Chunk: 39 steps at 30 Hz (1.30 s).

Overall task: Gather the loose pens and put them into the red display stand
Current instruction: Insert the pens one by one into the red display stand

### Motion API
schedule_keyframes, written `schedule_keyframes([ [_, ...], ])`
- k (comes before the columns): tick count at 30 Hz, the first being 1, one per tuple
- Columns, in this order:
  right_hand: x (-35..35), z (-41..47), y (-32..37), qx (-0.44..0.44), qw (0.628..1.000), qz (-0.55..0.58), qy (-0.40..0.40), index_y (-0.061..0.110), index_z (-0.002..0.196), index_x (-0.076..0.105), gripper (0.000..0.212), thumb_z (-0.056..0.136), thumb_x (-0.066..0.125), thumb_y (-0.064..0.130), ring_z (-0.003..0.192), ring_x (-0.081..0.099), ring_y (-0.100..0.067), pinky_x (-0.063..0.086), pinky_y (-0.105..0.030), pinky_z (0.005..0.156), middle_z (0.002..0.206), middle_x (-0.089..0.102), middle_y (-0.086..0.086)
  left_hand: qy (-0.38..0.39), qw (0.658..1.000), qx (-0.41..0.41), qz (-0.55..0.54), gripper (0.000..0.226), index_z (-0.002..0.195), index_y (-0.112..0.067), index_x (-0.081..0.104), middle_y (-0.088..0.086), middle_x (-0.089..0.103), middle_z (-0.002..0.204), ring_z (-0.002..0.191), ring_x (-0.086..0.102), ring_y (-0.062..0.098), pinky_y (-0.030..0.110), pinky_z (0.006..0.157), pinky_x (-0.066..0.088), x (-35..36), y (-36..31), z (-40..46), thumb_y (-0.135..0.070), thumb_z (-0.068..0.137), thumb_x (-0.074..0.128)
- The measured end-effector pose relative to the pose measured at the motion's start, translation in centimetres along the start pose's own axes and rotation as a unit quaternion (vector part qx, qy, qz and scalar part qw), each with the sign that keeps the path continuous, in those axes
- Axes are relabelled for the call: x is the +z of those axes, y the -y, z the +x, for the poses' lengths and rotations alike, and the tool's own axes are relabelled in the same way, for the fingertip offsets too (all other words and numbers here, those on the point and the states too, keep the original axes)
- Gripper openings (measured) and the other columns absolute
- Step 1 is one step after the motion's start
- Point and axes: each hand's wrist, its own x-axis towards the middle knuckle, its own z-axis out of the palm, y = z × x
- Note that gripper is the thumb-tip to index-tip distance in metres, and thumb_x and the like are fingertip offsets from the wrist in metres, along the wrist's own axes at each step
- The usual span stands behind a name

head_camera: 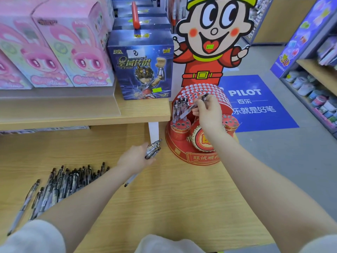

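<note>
the right hand (207, 114) pinched one clear-barrelled black-tipped pen (194, 106) in curled fingers, slanted over the holes of the red cardboard display stand (184, 143) on the pale wooden tabletop (164, 198). the left hand (135, 158) gripped a bundle of pens (153, 149) beside the stand. a loose pile of pens (62, 183) lay far left.

The blue floor mat (255, 103), at two o'clock from the red display stand (193, 143), carries "PILOT" in white, with "百乐" under it and a lower line ending "乐就是好笔". The dark blue box (141, 64) at eleven o'clock from the stand reads "星域传说" in gold. The stand's front scroll shows "旺试顺", the rest hidden. The pink boxes (54, 48) bear blurred, unreadable script.
</note>
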Motion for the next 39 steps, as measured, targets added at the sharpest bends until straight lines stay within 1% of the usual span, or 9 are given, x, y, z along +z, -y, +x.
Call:
schedule_keyframes([
  [7,2.0,-0.4,-0.9,-0.081,0.987,-0.112,0.083,0.017,0.091,0.043,0.006,0.097,0.044,0.016,0.082,0.064,-0.026,0.053,-0.046,0.077,0.095,0.067,-0.012,-0.012,1.0,-0.009,-0.013,0.037,0.109,-0.015,0.048,0.001,0.059,0.081,0.075,0.06,0.025,0.033,0.061,0.047,-0.5,0.3,0.4,-0.041,0.086,0.06],
  [10,2.4,-0.4,-1.2,-0.09,0.982,-0.132,0.1,0.015,0.09,0.045,0.007,0.097,0.046,0.016,0.08,0.063,-0.028,0.052,-0.04,0.07,0.089,0.066,-0.012,-0.015,1.0,-0.008,-0.02,0.035,0.105,-0.015,0.048,0.0,0.059,0.079,0.075,0.061,0.025,0.034,0.061,0.049,-0.4,0.6,0.4,-0.041,0.085,0.061],
  [13,2.8,-0.3,-1.1,-0.144,0.966,-0.187,0.104,0.015,0.086,0.047,0.01,0.096,0.047,0.014,0.075,0.053,-0.02,0.037,-0.023,0.058,0.082,0.058,-0.005,-0.019,0.999,-0.003,-0.028,0.035,0.104,-0.014,0.049,0.001,0.06,0.08,0.075,0.061,0.025,0.036,0.064,0.05,-0.3,0.8,0.5,-0.041,0.085,0.062],
  [17,3.4,0.3,-1.1,-0.175,0.937,-0.289,0.085,0.009,0.098,0.059,0.014,0.095,0.049,0.018,0.084,0.054,-0.023,0.036,-0.028,0.065,0.096,0.06,-0.009,-0.017,0.999,0.0,-0.033,0.035,0.103,-0.015,0.048,0.003,0.062,0.081,0.074,0.061,0.025,0.037,0.064,0.051,-0.2,0.8,0.6,-0.042,0.084,0.061],
  [22,3.8,0.0,-1.9,-0.149,0.895,-0.412,0.09,0.006,0.097,0.057,0.025,0.097,0.043,0.027,0.088,0.061,-0.036,0.037,-0.032,0.061,0.099,0.063,-0.014,-0.018,0.999,0.008,-0.03,0.033,0.1,-0.016,0.048,0.002,0.061,0.08,0.074,0.06,0.025,0.038,0.064,0.051,-0.4,0.6,0.4,-0.041,0.085,0.062],
  [28,3.9,-0.6,-0.9,-0.113,0.888,-0.434,0.108,0.008,0.105,0.058,0.026,0.097,0.044,0.029,0.091,0.062,-0.036,0.044,-0.035,0.065,0.104,0.064,-0.013,-0.025,0.999,0.013,-0.019,0.038,0.107,-0.013,0.05,0.005,0.064,0.084,0.075,0.061,0.026,0.038,0.063,0.052,-0.6,0.7,-0.1,-0.042,0.085,0.062],
  [32,3.2,-2.9,-0.9,-0.13,0.934,-0.316,0.106,0.012,0.096,0.055,0.015,0.092,0.054,0.026,0.081,0.061,-0.026,0.048,-0.034,0.067,0.091,0.064,-0.006,-0.031,0.999,0.015,-0.025,0.033,0.101,-0.014,0.049,0.005,0.064,0.082,0.074,0.061,0.027,0.036,0.06,0.049,-0.6,0.7,-0.4,-0.04,0.085,0.062],
  [35,3.2,-5.0,-2.0,-0.178,0.923,-0.255,0.227,0.011,0.094,0.065,0.01,0.089,0.06,0.018,0.077,0.06,-0.015,0.048,-0.029,0.073,0.086,0.067,-0.002,-0.026,0.999,0.016,-0.021,0.029,0.091,-0.015,0.043,0.004,0.06,0.078,0.074,0.059,0.028,0.035,0.06,0.047,-0.5,0.3,-0.6,-0.037,0.084,0.063],
  [39,3.4,-6.2,-3.1,-0.103,0.912,-0.193,0.347,0.012,0.109,0.065,0.024,0.086,0.066,0.018,0.066,0.048,0.003,0.035,-0.005,0.066,0.078,0.057,0.01,-0.022,0.999,0.018,-0.026,0.03,0.089,-0.02,0.039,0.0,0.054,0.077,0.072,0.056,0.024,0.031,0.056,0.04,-0.6,-0.7,-0.8,-0.038,0.084,0.062],
])
